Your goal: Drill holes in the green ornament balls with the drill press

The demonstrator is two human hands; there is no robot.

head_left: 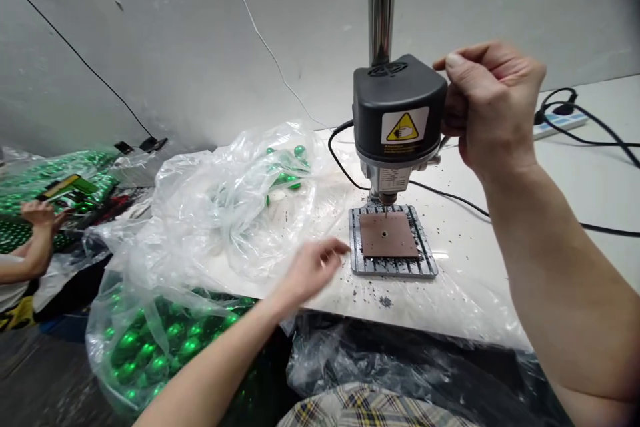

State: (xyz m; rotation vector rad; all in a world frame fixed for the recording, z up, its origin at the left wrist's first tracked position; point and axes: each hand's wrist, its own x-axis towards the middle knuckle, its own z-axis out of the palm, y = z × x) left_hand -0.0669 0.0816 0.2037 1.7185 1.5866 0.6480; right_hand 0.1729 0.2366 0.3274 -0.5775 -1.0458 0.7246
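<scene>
A small bench drill press (397, 117) with a black motor head and a yellow warning label stands on the white table (575, 173). Its grey slotted base (356, 240) carries a brown square plate (390, 235) with a hole in it, under the drill bit. My right hand (493, 103) is closed in a fist beside the head's right side, gripping the press lever, which is mostly hidden. My left hand (313, 270) hovers low just left of the base, fingers loosely curled and motion-blurred. I cannot make out anything in it.
Clear plastic bags (225, 207) with shiny green balls (150, 347) lie left of the press and hang off the table edge. Black cables (590, 133) and a white power strip (557, 123) run at right. Another person's hands (43, 217) hold something at far left.
</scene>
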